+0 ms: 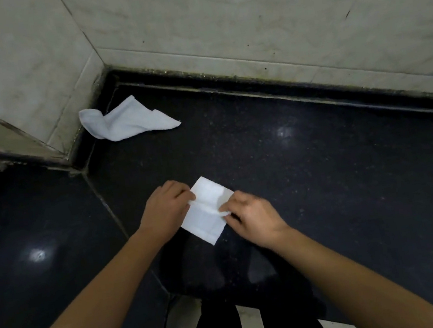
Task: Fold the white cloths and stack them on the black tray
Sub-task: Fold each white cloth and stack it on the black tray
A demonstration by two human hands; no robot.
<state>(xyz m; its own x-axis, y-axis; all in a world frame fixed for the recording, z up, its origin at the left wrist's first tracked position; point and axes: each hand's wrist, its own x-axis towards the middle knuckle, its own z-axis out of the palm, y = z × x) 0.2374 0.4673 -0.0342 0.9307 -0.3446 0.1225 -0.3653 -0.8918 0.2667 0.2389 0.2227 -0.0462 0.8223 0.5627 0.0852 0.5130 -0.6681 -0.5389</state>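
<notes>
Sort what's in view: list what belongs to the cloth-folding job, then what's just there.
Part of the job:
- white cloth being folded, pinched by the left hand and right hand
- crumpled white cloth in the corner, not yet folded

Just there:
- dark counter
- tiled wall

No black tray is in view.

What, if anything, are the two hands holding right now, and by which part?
Both hold the folded white cloth lying on the dark counter: the left hand pinches its left edge, the right hand its right edge at a raised fold.
</notes>
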